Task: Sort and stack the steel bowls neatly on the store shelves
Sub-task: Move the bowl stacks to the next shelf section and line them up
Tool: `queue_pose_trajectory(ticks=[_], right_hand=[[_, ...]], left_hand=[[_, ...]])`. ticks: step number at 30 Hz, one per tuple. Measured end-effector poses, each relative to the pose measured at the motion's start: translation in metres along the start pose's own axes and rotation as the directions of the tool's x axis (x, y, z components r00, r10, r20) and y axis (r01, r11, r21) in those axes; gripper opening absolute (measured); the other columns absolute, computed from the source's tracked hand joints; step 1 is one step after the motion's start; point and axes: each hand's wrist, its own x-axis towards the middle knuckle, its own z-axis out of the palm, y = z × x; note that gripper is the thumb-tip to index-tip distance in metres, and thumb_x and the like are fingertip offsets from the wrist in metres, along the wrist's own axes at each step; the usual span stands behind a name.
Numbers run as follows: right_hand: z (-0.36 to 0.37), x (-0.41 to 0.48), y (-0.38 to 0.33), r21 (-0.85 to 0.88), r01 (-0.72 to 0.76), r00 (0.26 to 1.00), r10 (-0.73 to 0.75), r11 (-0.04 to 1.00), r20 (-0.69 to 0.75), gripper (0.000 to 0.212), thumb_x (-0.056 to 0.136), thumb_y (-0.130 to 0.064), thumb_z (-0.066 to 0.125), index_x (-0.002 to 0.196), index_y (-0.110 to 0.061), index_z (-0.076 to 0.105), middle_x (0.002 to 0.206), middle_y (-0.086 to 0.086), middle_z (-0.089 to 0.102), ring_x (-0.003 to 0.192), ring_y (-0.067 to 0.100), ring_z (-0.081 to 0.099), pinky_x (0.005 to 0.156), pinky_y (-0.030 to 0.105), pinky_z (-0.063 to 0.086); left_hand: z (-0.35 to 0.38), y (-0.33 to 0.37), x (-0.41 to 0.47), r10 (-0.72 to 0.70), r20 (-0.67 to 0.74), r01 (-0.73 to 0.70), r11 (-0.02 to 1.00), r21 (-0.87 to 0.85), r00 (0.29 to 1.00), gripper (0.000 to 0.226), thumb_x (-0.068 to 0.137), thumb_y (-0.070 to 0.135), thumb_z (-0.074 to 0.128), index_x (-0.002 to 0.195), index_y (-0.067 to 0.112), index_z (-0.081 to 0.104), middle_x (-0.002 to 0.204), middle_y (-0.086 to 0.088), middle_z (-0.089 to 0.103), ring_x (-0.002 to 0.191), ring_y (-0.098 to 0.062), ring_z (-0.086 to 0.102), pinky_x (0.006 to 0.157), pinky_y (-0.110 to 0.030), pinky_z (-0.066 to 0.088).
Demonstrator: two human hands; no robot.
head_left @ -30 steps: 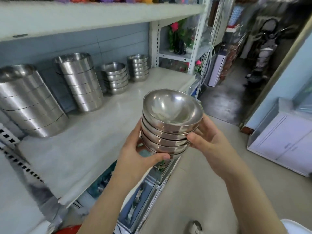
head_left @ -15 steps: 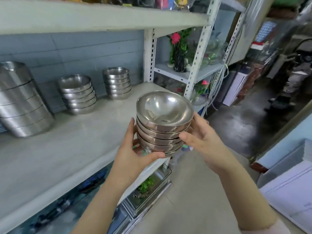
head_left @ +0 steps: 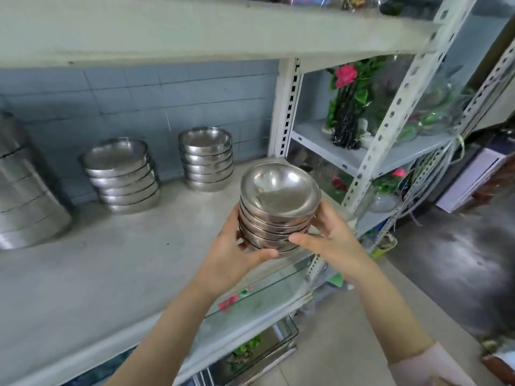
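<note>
Both hands hold a stack of several small steel bowls [head_left: 278, 207] above the right end of the grey shelf [head_left: 111, 274]. My left hand [head_left: 237, 254] grips its left side and bottom; my right hand [head_left: 326, 240] grips its right side. The stack tilts slightly toward me. At the back of the shelf stand a stack of small bowls [head_left: 206, 160], a stack of wider bowls [head_left: 122, 176] to its left, and a tall stack of large bowls [head_left: 25, 190] at the far left edge.
A shelf board [head_left: 195, 29] runs overhead. A white perforated upright [head_left: 287, 107] bounds the shelf on the right. Beyond it, a second rack [head_left: 395, 107] holds artificial flowers [head_left: 348, 101]. Glass tanks [head_left: 264, 296] sit on the lower shelves. An aisle floor [head_left: 446, 260] lies to the right.
The held stack has moved forward and over the right end of the shelf, closer to the shelved stacks. My view has shifted right and nearer to the shelf.
</note>
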Motion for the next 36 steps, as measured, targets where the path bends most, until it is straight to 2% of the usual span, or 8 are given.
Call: queue_pose_trajectory(ticks=[4,8,13,16,20,25,32,36], right_hand=[[-0.024,0.029,0.020,-0.006,-0.032,0.999,0.032,0.999,0.035,0.089,0.077,-0.008,0.082,0.141,-0.050,0.035,0.132,-0.033,0.055,0.124,-0.012,0.050,0.088,0.007,0.046],[-0.050,0.063,0.036,-0.057,-0.035,0.995,0.040,0.998,0.091,0.087,0.076,-0.014,0.082,0.130,-0.058,0.031,0.124,-0.043,0.048,0.111,-0.029,0.046,0.084,-0.002,0.040],[-0.078,0.112,0.047,-0.074,-0.017,0.976,0.032,0.997,0.216,0.100,0.075,-0.023,0.083,0.153,-0.040,0.024,0.144,-0.024,0.043,0.121,-0.022,0.044,0.087,-0.001,0.040],[-0.090,0.145,0.053,-0.076,-0.008,0.962,0.029,0.997,0.271,0.103,0.071,-0.035,0.084,0.153,-0.044,0.022,0.148,-0.021,0.044,0.135,-0.006,0.042,0.103,0.011,0.037],[-0.095,0.187,0.062,-0.038,0.043,0.956,-0.030,0.998,0.292,0.094,0.077,-0.026,0.083,0.152,-0.039,0.028,0.145,-0.020,0.048,0.131,-0.007,0.047,0.107,0.014,0.039],[-0.083,0.228,0.075,-0.033,0.099,0.960,-0.087,0.994,0.266,0.090,0.075,-0.040,0.084,0.150,-0.038,0.034,0.144,-0.018,0.053,0.134,0.001,0.048,0.116,0.037,0.037],[-0.075,0.263,0.080,-0.047,0.146,0.972,-0.135,0.988,0.191,0.087,0.078,-0.030,0.084,0.151,-0.025,0.036,0.143,-0.013,0.052,0.128,-0.004,0.048,0.106,0.013,0.037],[-0.072,0.276,0.087,-0.047,0.135,0.977,-0.125,0.990,0.172,0.083,0.079,-0.031,0.083,0.149,-0.024,0.040,0.139,-0.015,0.054,0.122,-0.007,0.049,0.096,0.001,0.035]], left_hand=[[0.019,-0.013,0.031,-0.031,-0.033,0.030,1.000,-0.005,0.999,0.102,0.062,0.019,0.091,0.144,0.032,0.033,0.127,0.017,0.059,0.112,-0.001,0.060,0.087,-0.015,0.049],[0.040,-0.020,0.057,-0.081,-0.106,0.074,0.995,-0.065,0.991,0.127,0.056,0.025,0.086,0.154,0.024,0.005,0.148,0.013,0.031,0.124,-0.004,0.048,0.085,-0.008,0.047],[0.058,-0.034,0.095,-0.086,-0.176,0.070,0.993,-0.094,0.981,0.094,0.066,0.010,0.085,0.141,0.031,0.032,0.130,0.011,0.058,0.120,-0.006,0.057,0.090,-0.018,0.049],[0.062,-0.037,0.122,-0.088,-0.196,0.076,0.995,-0.067,0.977,0.090,0.065,0.021,0.085,0.138,0.037,0.035,0.127,0.019,0.060,0.121,-0.004,0.056,0.094,-0.021,0.049],[0.058,-0.041,0.159,-0.100,-0.220,0.101,0.995,-0.009,0.970,0.103,0.072,0.019,0.083,0.152,0.023,0.019,0.139,0.011,0.053,0.125,-0.003,0.053,0.105,-0.025,0.044],[0.045,-0.046,0.196,-0.092,-0.280,0.107,0.993,0.039,0.956,0.087,0.077,0.013,0.081,0.147,0.020,0.030,0.137,0.007,0.055,0.122,-0.002,0.056,0.103,-0.022,0.045],[0.035,-0.050,0.227,-0.118,-0.398,0.172,0.980,0.102,0.910,0.070,0.076,0.016,0.081,0.134,0.021,0.042,0.115,0.022,0.059,0.097,0.022,0.056,0.081,-0.003,0.045],[0.033,-0.055,0.240,-0.104,-0.435,0.186,0.971,0.149,0.895,0.068,0.074,0.020,0.083,0.130,0.028,0.043,0.117,0.020,0.062,0.107,0.013,0.058,0.094,-0.011,0.045]])
